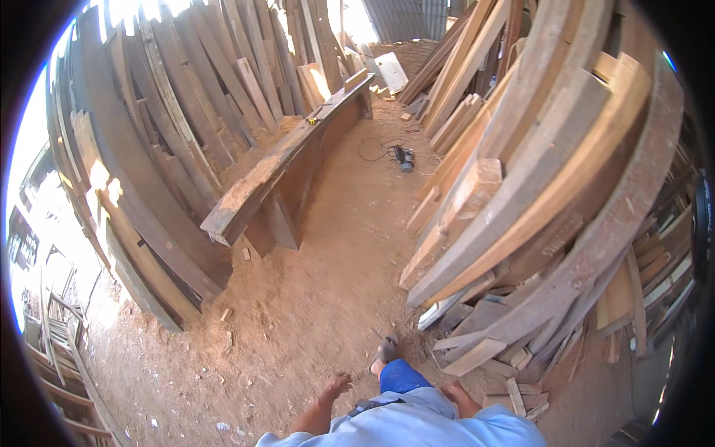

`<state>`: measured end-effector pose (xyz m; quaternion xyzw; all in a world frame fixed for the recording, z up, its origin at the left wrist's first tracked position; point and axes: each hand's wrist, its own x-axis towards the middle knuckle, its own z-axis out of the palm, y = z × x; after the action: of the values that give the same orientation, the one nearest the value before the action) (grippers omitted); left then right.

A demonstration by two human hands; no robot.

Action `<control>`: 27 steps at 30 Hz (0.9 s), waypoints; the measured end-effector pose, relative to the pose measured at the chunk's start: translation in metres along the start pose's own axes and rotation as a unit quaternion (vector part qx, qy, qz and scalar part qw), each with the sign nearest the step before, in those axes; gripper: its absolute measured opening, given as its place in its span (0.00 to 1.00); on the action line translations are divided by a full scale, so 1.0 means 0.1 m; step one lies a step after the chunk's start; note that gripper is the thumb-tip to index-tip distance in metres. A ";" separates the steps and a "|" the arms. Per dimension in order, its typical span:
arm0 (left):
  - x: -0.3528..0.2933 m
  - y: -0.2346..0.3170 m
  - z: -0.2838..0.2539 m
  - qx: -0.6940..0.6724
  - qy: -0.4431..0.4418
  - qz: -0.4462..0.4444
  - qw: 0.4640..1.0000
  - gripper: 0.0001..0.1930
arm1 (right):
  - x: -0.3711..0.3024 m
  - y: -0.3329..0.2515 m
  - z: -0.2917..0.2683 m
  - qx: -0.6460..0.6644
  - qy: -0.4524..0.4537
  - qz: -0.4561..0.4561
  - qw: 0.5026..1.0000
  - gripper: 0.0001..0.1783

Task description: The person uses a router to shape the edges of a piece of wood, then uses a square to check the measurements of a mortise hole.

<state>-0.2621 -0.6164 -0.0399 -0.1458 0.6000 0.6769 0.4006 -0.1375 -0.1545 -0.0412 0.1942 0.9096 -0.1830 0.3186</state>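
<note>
Left grip loosely spread, right grip too hidden to tell, near blue shorts, leaning boards ahead

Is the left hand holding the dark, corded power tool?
No: that tool lies on the brown, dusty floor, ahead of the left hand.

Pale blue shirt, blue shorts, dark footwear

Just some short, pale brown wood offcuts, loose and dry-looking, lying at odd angles on the floor, near right.
</note>
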 end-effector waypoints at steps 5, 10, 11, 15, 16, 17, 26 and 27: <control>0.65 1.14 0.02 0.109 0.026 -0.020 0.994 0.23 | 1.01 0.61 -0.01 0.257 0.052 -0.392 0.882 0.22; 0.69 1.49 -1.20 0.193 0.173 -0.109 0.960 0.21 | 2.14 -1.53 -1.57 -0.036 -0.093 -0.142 0.985 0.17; 0.80 1.69 -1.34 0.191 0.173 -0.070 0.964 0.20 | 2.61 -1.76 -1.93 -0.119 -0.063 -0.212 0.968 0.16; 1.13 2.83 -1.08 -0.018 0.168 0.032 0.985 0.09 | 3.85 -2.06 -3.16 -0.093 0.126 -0.227 0.961 0.12; 1.06 2.92 -1.14 0.002 0.194 0.010 0.981 0.08 | 4.02 -2.58 -3.44 0.007 0.094 -0.221 0.971 0.12; 1.06 3.05 -1.16 0.024 0.211 -0.011 0.977 0.08 | 4.16 -3.03 -3.77 0.108 0.070 -0.205 0.970 0.12; 2.59 3.99 -2.20 0.457 0.058 0.055 0.886 0.12 | 5.38 -3.68 -4.23 0.092 0.070 -0.217 0.969 0.12; 2.84 4.30 -2.38 0.451 0.063 0.045 0.889 0.12 | 5.50 -3.75 -4.14 0.130 0.062 -0.141 0.979 0.12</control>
<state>-0.8192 -0.7158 0.0097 0.0355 0.8704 0.3404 0.3540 -0.9208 -0.1564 -0.0180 0.1153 0.9142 -0.3304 0.2044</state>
